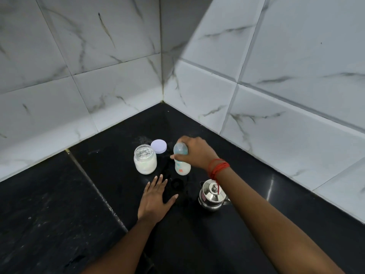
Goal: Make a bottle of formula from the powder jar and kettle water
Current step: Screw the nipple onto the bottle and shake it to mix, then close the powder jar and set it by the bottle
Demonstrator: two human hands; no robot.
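Standing upright on the black bench (59, 204), the baby bottle (182, 161) held white liquid in its lower half and was gripped near the top by the right hand (194, 153), fingers closed round its cap. Just to its left stood the glass powder jar (145, 162), open and filled most of the way with white powder; its pale lilac lid (158, 146) lay flat behind it, touching or nearly touching the jar (the view did not settle which). The steel kettle (213, 197), lid on, stood nearer the viewer, under the right forearm. The left hand (156, 196) lay flat on the bench, fingers spread and holding nothing, beside a small dark ring-shaped object (177, 183). The marbled tiled walls (118, 66) met in a corner behind the group, closing off the far side; open bench remained to the left and toward the viewer.
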